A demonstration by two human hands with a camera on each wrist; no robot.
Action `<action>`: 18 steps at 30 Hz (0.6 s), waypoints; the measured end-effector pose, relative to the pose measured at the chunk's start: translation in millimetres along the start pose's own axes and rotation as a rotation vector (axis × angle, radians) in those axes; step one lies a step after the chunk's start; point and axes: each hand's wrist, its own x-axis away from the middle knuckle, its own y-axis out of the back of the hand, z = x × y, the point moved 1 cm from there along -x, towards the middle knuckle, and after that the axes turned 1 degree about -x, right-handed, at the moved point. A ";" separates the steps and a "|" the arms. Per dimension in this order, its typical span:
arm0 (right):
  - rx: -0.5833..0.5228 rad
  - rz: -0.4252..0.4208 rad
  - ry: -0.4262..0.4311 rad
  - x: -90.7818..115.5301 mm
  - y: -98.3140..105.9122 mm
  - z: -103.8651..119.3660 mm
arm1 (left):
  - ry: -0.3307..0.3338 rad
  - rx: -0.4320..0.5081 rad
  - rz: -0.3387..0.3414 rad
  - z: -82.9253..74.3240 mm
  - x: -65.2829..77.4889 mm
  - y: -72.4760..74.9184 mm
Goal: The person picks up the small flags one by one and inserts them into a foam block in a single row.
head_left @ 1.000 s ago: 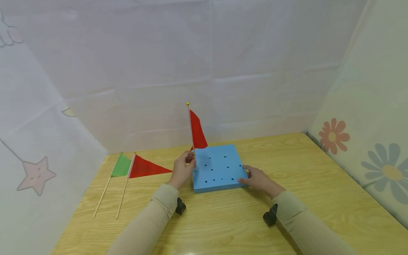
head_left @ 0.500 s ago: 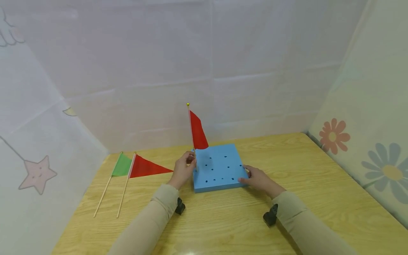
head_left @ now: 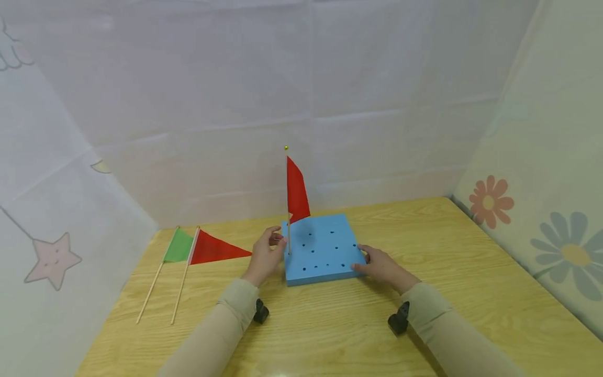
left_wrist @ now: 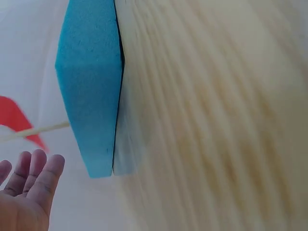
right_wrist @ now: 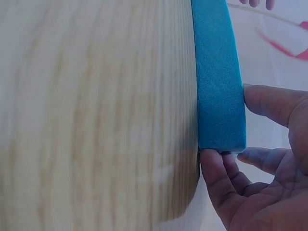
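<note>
In the head view a red flag [head_left: 297, 191] on a thin wooden stick stands upright in a hole near the left edge of a blue foam board [head_left: 325, 235]. My left hand [head_left: 266, 254] is just left of the stick, its fingers relaxed and holding nothing. A gap shows between those fingers and the stick [left_wrist: 45, 129] in the left wrist view. My right hand [head_left: 383, 267] grips the board's right side. Its thumb [right_wrist: 269, 101] lies on the top face and its fingertips rest against the side, as the right wrist view shows.
On the wooden table [head_left: 330, 324], left of the board, lie a green flag [head_left: 180, 246] and a second red flag [head_left: 214, 248], sticks toward me. Several holes dot the board's top. A white cloth backdrop [head_left: 235, 104] rises behind the table.
My left hand has let go of the red flag's stick and moved slightly left. The flag has straightened from a leftward lean. My right hand has stayed on the board.
</note>
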 end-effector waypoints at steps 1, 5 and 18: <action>-0.001 0.002 -0.001 -0.3 0.0 -0.1 | 0.007 0.006 -0.001 -0.2 1.1 2.0; -0.005 0.003 -0.008 -1.7 -0.1 -2.0 | 0.024 0.015 -0.008 0.4 6.3 11.6; -0.012 0.033 -0.010 -4.3 0.7 -4.9 | 0.147 0.188 -0.007 10.3 22.3 46.1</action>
